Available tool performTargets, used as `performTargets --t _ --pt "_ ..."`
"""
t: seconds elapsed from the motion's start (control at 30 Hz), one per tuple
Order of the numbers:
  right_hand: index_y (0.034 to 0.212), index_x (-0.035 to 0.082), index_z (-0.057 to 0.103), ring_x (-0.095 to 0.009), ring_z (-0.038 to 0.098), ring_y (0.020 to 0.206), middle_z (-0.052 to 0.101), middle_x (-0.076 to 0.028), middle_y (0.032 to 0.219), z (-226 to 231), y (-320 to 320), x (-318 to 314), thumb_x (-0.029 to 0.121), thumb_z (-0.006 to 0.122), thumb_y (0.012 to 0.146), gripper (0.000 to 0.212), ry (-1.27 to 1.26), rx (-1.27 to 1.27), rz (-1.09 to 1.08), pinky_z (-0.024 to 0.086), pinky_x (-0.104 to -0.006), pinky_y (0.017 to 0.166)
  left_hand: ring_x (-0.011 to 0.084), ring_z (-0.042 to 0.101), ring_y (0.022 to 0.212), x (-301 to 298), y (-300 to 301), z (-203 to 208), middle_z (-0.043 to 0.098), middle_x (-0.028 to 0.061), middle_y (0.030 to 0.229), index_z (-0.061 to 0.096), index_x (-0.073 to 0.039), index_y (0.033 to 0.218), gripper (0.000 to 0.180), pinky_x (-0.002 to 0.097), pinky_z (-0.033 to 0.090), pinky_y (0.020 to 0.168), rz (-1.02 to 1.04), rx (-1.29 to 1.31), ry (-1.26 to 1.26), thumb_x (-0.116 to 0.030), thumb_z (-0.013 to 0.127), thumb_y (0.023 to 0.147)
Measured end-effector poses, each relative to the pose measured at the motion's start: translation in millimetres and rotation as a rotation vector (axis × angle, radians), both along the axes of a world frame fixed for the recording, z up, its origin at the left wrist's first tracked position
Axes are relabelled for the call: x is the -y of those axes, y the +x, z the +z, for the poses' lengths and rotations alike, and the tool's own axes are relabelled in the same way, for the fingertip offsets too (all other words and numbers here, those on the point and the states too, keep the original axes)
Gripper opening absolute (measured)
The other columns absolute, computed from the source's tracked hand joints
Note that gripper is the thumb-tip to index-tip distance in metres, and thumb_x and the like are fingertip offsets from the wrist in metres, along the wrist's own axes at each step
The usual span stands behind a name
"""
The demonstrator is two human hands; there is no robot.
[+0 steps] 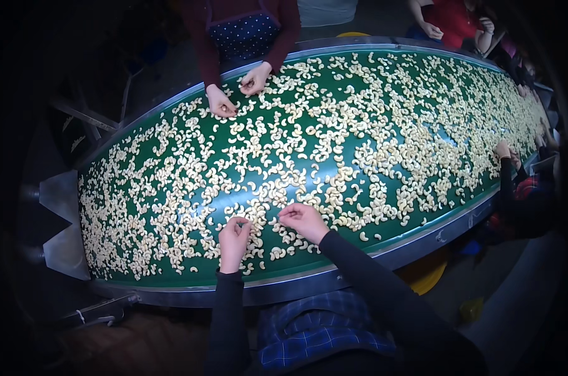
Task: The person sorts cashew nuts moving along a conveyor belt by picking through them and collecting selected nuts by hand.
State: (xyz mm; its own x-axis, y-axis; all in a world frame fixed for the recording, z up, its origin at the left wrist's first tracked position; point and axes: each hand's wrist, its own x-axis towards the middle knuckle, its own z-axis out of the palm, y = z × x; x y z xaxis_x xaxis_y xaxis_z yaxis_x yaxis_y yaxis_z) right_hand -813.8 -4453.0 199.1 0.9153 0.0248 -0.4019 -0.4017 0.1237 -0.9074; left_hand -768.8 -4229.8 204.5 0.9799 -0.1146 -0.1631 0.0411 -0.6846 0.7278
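Pale, curved cashew nuts (pixel 343 175) lie scattered across a green conveyor belt (pixel 303 262). Both of my hands are low over its near side, fingers among the nuts. My left hand (pixel 234 243) has thumb and fingertips pinched together beside a cluster of cashews. To its right, my right hand (pixel 304 221) reaches in at a slant, its thumb and forefinger also pressed together. Whatever either pinch contains is too small to make out. A narrow strip of belt with several nuts separates the two hands.
Metal rails (pixel 234 296) border the belt. Two metal chutes (pixel 63 254) stand at its left end. Across from me, a co-worker in a dotted apron (pixel 243 36) has both hands (pixel 221 102) at the nuts. More people work toward the right. Something yellow (pixel 429 276) is below the near rail.
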Motion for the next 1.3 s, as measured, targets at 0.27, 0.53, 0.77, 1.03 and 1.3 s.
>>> performTargets --t 0.27,0.53,0.77,1.03,1.3 --pt "0.11 -0.004 0.064 -0.012 0.067 0.08 0.069 -0.008 0.094 0 -84 60 0.011 0.057 0.097 0.021 0.207 -0.133 -0.052 0.054 -0.0225 0.072 0.0243 0.057 0.061 58 22 -25 0.06 0.0129 0.071 0.064 0.001 0.087 0.023 0.0356 0.045 0.058 -0.142 0.294 0.088 -0.013 0.077 0.076" --pt "0.101 0.003 0.07 -0.004 0.049 0.063 0.062 0.001 0.079 26 -146 138 0.022 0.052 0.1 0.026 -0.104 -0.234 -0.207 0.043 -0.0196 0.06 0.0323 0.061 0.063 87 10 2 0.062 0.0161 0.07 0.062 -0.001 0.091 0.014 0.0404 0.048 0.059 -0.113 0.146 0.114 -0.011 0.068 0.083" --pt "0.095 0.003 0.07 -0.006 0.054 0.081 0.067 0.001 0.088 27 -175 184 0.02 0.054 0.099 0.024 -0.144 -0.273 -0.357 0.042 -0.022 0.076 0.0338 0.062 0.064 94 8 -25 0.064 0.0175 0.072 0.064 0.001 0.087 0.014 0.0415 0.049 0.06 -0.161 0.269 0.207 -0.013 0.066 0.083" --pt "0.094 0.004 0.07 -0.004 0.047 0.074 0.058 0.005 0.078 35 -185 225 0.022 0.055 0.098 0.025 -0.186 -0.288 -0.405 0.039 -0.021 0.07 0.0025 0.037 0.051 110 0 -21 0.044 -0.0062 0.056 0.065 0.0 0.089 0.012 0.0227 0.03 0.047 0.048 0.028 -0.199 -0.012 0.066 0.089" --pt "0.093 0.002 0.069 -0.008 0.057 0.083 0.067 0.0 0.085 26 -182 261 0.019 0.053 0.099 0.025 -0.259 -0.264 -0.307 0.044 -0.024 0.08 0.0193 0.053 0.052 144 17 -14 0.057 0.007 0.059 0.061 -0.002 0.081 0.019 0.0311 0.042 0.051 -0.136 0.212 0.334 -0.017 0.072 0.083"
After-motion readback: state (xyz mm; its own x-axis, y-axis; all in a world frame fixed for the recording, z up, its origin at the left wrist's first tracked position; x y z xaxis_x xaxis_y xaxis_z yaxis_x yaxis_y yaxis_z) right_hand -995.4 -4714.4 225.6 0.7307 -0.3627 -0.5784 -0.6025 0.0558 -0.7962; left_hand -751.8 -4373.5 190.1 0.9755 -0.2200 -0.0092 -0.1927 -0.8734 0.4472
